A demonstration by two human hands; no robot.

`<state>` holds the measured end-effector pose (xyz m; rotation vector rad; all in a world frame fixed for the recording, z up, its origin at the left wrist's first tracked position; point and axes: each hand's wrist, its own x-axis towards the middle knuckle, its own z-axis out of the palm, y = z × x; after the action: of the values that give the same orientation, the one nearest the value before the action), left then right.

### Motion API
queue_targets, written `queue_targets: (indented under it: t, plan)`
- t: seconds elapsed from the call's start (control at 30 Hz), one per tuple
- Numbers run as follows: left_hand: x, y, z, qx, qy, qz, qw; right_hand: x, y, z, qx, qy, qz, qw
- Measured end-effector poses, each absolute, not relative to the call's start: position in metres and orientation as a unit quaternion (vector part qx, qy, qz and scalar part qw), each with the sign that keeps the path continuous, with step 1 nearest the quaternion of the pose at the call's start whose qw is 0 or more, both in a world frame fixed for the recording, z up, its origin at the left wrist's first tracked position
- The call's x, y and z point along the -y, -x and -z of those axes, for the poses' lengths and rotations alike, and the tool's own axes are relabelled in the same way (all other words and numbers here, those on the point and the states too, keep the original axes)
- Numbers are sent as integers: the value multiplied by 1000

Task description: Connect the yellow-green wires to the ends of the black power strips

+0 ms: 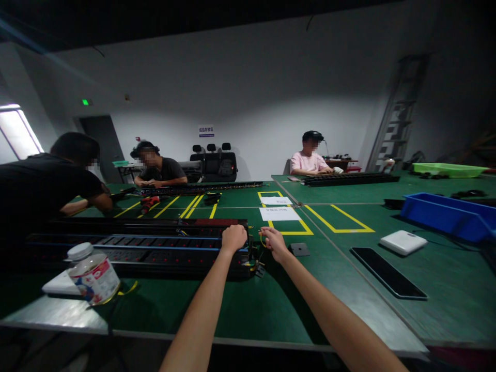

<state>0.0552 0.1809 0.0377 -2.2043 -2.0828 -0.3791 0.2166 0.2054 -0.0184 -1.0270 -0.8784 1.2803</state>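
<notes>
A long black power strip [155, 248] with rows of sockets lies across the green table [251, 305] in front of me. My left hand [234, 238] rests closed as a fist on the strip's right end. Just right of that end my right hand [273, 242] pinches a thin yellow wire [262, 241] that comes out of the strip. More yellow wires and a small black part [259, 269] sit at the strip's end. A small dark square plate [299, 249] lies right of my right hand.
A plastic jar [93, 276] stands at the near left on a white pad. A black phone [387, 272], a white box [403, 242] and a blue bin [449, 216] lie to the right. Paper sheets [279, 213] lie inside yellow floor-tape marks. Three other people work at the tables beyond.
</notes>
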Motion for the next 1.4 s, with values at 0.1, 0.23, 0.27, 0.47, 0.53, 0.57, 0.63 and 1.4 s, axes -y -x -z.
queue_targets:
  t: [0.1, 0.23, 0.27, 0.47, 0.53, 0.57, 0.63, 1.4]
  plan:
    - [-181, -55, -39, 681, 721, 123, 42, -205, -216, 16, 378, 449, -552, 593]
    - [-181, -55, -40, 678, 723, 126, 45, -206, -217, 16, 385, 448, -550, 591]
    - [-181, -55, -40, 678, 723, 126, 46, -206, -217, 16, 385, 447, -551, 590]
    - [-182, -54, -39, 679, 723, 121, 47, -206, -217, 17, 385, 446, -552, 590]
    - [-182, -55, -38, 683, 720, 114, 45, -206, -216, 16, 387, 448, -549, 590]
    - [-182, -55, -39, 685, 718, 111, 44, -206, -216, 16, 387, 449, -548, 590]
    - [-181, -55, -39, 686, 718, 108, 42, -206, -216, 17, 388, 448, -547, 591]
    - [-177, -54, -33, 681, 719, 135, 41, -208, -219, 30, 387, 441, -556, 589]
